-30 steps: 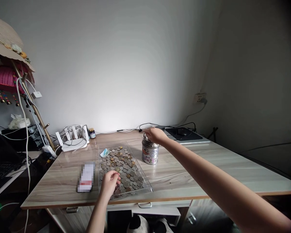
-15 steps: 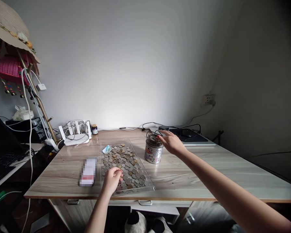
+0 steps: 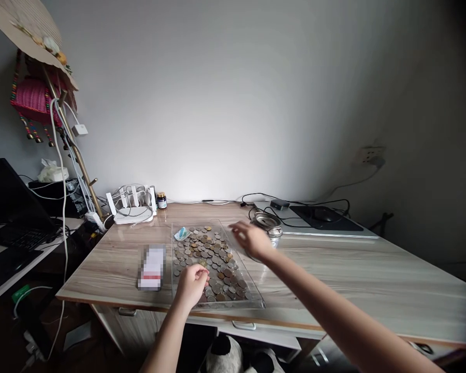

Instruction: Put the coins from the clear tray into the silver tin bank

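My left hand is over the near left part of a clear plastic tray, its fingers curled together in a pinch. Whatever the pinch holds is hidden, though a gold-coloured coin shows just beyond the fingertips. Many silver and gold coins lie spread across the tray. Above the tray's right edge, my right hand is slightly blurred, fingers stretched out and apart, with nothing visible in them. Behind its wrist stands a round metal tin, its printed side partly covered by the hand.
Left of the tray lies a pixelated phone-shaped item. A folded bluish note rests in the tray's far left corner. Farther back are a white router, a small dark jar, and a mouse on a black pad.
My right hand has moved left from the tin's top to above the tray's right edge. My left hand stays pinched over the coins. The whole view has shifted a little.
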A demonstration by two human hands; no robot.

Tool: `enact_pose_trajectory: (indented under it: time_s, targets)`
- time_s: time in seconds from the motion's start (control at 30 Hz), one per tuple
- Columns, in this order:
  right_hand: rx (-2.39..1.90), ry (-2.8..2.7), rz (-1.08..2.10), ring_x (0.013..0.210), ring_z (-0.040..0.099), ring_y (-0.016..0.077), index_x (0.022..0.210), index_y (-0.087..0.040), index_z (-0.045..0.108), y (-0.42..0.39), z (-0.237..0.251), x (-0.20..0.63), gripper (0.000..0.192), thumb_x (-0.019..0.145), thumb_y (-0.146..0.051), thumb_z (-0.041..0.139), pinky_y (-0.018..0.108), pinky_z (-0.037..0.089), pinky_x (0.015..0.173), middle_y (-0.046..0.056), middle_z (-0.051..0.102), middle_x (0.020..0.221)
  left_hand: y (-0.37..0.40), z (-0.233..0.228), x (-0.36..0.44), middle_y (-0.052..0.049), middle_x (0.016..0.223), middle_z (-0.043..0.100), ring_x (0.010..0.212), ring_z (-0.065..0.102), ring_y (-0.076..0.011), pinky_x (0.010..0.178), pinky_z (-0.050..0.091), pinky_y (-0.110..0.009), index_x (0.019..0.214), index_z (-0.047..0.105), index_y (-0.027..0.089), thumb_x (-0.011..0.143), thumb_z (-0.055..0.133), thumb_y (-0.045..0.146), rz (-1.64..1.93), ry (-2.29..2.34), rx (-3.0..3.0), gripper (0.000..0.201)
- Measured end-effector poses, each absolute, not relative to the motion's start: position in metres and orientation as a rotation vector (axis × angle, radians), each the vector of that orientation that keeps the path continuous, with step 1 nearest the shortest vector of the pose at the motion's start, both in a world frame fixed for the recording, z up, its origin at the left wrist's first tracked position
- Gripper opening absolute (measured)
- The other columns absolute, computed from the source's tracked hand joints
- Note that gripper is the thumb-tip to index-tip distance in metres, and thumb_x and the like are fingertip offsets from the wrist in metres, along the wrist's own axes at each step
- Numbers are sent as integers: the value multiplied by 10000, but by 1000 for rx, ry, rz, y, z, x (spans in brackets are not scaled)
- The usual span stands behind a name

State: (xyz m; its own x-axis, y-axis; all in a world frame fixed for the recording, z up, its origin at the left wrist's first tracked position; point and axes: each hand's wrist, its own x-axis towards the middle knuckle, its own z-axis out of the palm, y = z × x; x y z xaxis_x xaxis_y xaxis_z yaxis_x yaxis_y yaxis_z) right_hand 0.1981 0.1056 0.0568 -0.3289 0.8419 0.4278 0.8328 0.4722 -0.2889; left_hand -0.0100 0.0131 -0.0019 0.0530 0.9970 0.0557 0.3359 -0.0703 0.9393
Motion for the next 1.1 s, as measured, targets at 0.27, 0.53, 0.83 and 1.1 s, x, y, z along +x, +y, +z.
enact_pose_trajectory:
  time_s: [0.27, 0.53, 0.83, 1.1]
  targets:
    - [-1483, -2609, 100, 1135, 386, 292, 1239, -214, 422, 155, 7, 74, 484, 777, -358, 434, 431, 330, 873, 140, 414, 1265, 14, -3, -8, -38, 785, 656, 751, 574, -154, 684, 414, -250, 754, 644, 173, 709, 403, 193, 960, 1630, 1743, 246]
    - [-1370, -2554, 177, 895, 568, 244, 778, -116, 641, 174, 21, 34, 173, 720, -137, 479, 323, 386, 776, 173, 639, 855, 14, -5, -9, -41, 754, 644, 731, 572, -165, 673, 417, -266, 726, 631, 177, 718, 410, 181, 1061, 1581, 1651, 221]
    - [-914, -1832, 1408, 654, 584, 126, 904, -102, 558, 100, 27, 103, 298, 745, -345, 492, 231, 455, 620, 74, 636, 809, 22, -7, -17, -136, 1236, 434, 1052, 493, -204, 651, 477, -219, 1181, 414, 170, 784, 419, 432, 1563, 1385, 903, 476]
    - [-952, -1555, 1641, 521, 495, 84, 806, -142, 576, 48, 12, 147, 313, 611, -379, 633, 186, 371, 446, -12, 561, 616, 19, -10, -16, -35, 647, 590, 582, 551, -125, 461, 396, -182, 690, 585, 130, 698, 537, 379, 1278, 1344, 1390, 254]
